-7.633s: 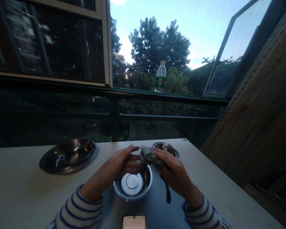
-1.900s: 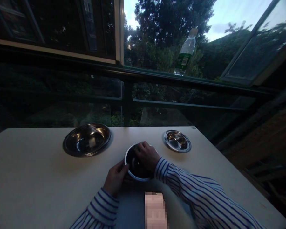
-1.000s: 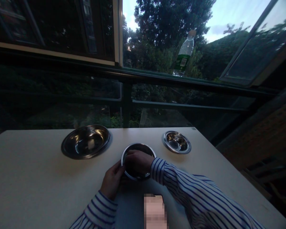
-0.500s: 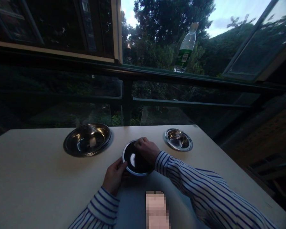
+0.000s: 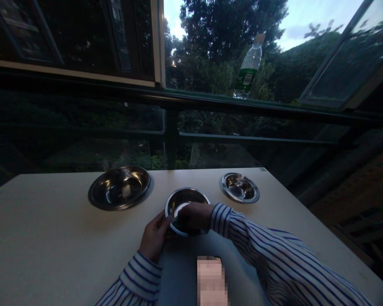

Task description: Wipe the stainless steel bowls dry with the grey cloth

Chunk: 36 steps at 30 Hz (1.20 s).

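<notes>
A small steel bowl (image 5: 181,198) sits at the near middle of the pale table (image 5: 51,238). My left hand (image 5: 153,235) grips its near left rim, with the fingers closed on the edge. Inside the bowl, my right hand (image 5: 193,216) is curled with the fingers closed; the cloth seen earlier is hidden under it. Both sleeves are white with dark stripes.
A wide steel dish (image 5: 120,193) lies to the left and a small steel dish (image 5: 240,187) to the right of the bowl. A plastic water bottle (image 5: 248,69) stands on the railing (image 5: 210,104) beyond the table. A blurred flat object (image 5: 211,280) lies near me.
My right hand has slid from the bowl's far rim down to its near inside, after circling around inside it. My left hand has kept its grip on the rim.
</notes>
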### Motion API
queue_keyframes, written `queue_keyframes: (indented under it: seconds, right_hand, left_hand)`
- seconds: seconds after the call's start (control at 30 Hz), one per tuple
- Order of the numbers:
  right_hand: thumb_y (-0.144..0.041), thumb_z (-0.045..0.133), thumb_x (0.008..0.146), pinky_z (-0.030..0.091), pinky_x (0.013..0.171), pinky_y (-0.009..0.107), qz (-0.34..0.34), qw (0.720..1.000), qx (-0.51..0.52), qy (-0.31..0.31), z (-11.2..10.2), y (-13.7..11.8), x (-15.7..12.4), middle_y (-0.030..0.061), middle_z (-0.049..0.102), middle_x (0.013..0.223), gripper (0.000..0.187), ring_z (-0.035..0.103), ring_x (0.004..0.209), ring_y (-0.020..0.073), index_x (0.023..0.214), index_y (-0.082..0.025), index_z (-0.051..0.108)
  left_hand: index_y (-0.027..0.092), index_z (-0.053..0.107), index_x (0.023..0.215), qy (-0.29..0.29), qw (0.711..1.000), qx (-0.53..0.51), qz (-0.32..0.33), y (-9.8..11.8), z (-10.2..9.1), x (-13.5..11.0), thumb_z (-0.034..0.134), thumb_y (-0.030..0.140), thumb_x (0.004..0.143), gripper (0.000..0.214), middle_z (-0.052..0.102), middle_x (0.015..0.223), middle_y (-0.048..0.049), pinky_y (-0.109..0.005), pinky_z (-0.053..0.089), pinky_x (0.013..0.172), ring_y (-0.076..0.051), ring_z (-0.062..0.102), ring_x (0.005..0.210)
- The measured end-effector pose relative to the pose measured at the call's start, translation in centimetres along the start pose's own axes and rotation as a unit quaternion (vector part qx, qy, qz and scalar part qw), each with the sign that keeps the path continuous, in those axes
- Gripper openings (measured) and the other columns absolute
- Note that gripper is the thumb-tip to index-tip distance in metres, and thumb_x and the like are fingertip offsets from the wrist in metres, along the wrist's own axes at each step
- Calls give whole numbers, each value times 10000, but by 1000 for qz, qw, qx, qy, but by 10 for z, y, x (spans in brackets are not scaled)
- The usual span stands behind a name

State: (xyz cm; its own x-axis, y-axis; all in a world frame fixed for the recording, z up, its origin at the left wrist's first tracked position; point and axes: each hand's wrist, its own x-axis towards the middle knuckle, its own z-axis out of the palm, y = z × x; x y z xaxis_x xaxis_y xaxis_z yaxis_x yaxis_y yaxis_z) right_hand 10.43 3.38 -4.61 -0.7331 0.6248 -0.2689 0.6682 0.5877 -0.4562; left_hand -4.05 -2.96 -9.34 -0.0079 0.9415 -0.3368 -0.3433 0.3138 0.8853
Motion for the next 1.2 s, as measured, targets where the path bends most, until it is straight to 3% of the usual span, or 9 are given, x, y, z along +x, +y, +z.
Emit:
queue_keyframes:
  seconds: [0.13,0.2,0.3,0.43,0.67,0.8,0.87,1.0,1.2]
  right_hand:
    - [-88,459,765,431,666,207,21,998,-3,62,7,-13,6,82,634,1005,325,586,888,158,1071,-121,563]
    - [-134,476,776,429,655,198,15,998,-9,56,8,-17,3,70,639,994,313,592,866,148,1076,-132,563]
    - [-157,569,703,425,619,203,2,999,-38,4,2,-14,-13,44,671,833,198,609,746,149,881,-159,656]
    - [-120,586,649,426,617,270,37,995,-93,-5,-7,-6,-28,110,673,762,118,614,737,218,720,-123,679]
    - [-129,467,790,417,615,163,15,995,-88,35,15,-22,-14,41,664,974,295,616,814,118,1048,-161,607]
    - [-160,595,713,418,552,228,34,986,-160,12,10,-9,-27,81,682,738,116,617,661,179,784,-140,684]
    - [-162,595,726,432,580,286,39,978,-206,19,1,2,-32,132,673,746,98,612,712,232,735,-119,683]
    - [-139,478,833,439,714,362,-10,962,-267,49,-11,13,-22,164,635,950,189,529,958,267,834,-132,666]
    - [-229,416,904,379,886,329,-133,948,-283,51,-6,2,8,79,552,1143,236,438,1064,184,1058,-207,593]
  left_hand:
    - [125,581,1134,9,1000,3,3,1,-3,0,675,286,672,499,588,495,45,-197,422,419,-98,510,416]
    - [122,587,1120,28,1000,-1,3,2,-5,-1,667,274,678,475,565,477,53,-194,421,415,-99,512,417]
    - [128,590,1106,46,999,-4,-5,4,-5,-2,642,222,697,423,620,550,26,-219,463,459,-118,564,467]
    - [136,576,1136,49,999,20,-9,4,-1,-1,584,177,742,396,655,582,6,-249,490,481,-129,583,466]
    - [143,632,1058,44,997,60,36,-1,-1,-2,610,218,729,338,699,701,-14,-231,489,493,-145,614,557]
    - [127,607,1084,54,996,65,7,5,2,-6,557,156,765,325,691,656,-18,-254,506,476,-148,613,518]
    - [121,603,1088,42,996,82,-3,8,4,-6,545,148,773,321,681,622,-14,-260,510,467,-152,614,503]
    - [122,572,1146,18,994,107,-20,10,4,-4,539,170,779,371,625,512,21,-254,499,444,-151,598,452]
    - [118,569,1158,18,996,82,-13,10,0,-3,563,181,752,411,583,484,51,-212,452,402,-123,552,424]
